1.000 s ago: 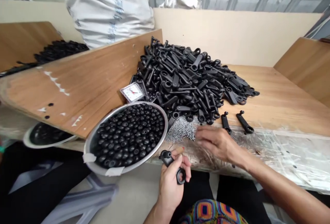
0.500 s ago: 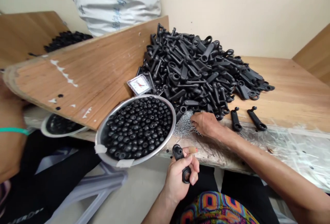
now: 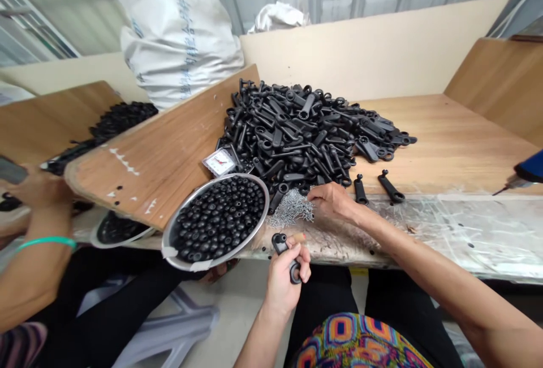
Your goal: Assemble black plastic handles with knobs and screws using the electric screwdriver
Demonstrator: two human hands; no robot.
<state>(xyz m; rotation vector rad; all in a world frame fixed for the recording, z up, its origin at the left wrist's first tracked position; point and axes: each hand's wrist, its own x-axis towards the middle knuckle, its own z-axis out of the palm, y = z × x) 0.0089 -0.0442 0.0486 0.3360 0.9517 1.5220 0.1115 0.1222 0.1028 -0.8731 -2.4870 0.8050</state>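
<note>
My left hand (image 3: 285,277) is closed round a black plastic crank handle (image 3: 280,242), held upright just off the bench's front edge. One finger of that hand wears a tan covering and points outward. My right hand (image 3: 333,201) rests at the right side of a small heap of silvery screws (image 3: 292,208). Its fingers are drawn together and bent down, so whatever is between them is hidden. Beyond it rises a large pile of black crank handles (image 3: 292,130). Two more handles, one of them a crank handle (image 3: 391,187), lie apart to the right of my right hand.
A metal bowl (image 3: 266,201) of black round knobs stands at the left. Behind it are a small square clock (image 3: 219,161) and a slanted wooden divider (image 3: 169,153). A blue power screwdriver (image 3: 528,171) juts in from the right. A co-worker's arm (image 3: 42,243) shows at far left.
The view has tilted up and shifted, bringing the power screwdriver into sight. My right hand has drawn slightly to the screws' right edge. My left hand keeps its hold on the crank handle.
</note>
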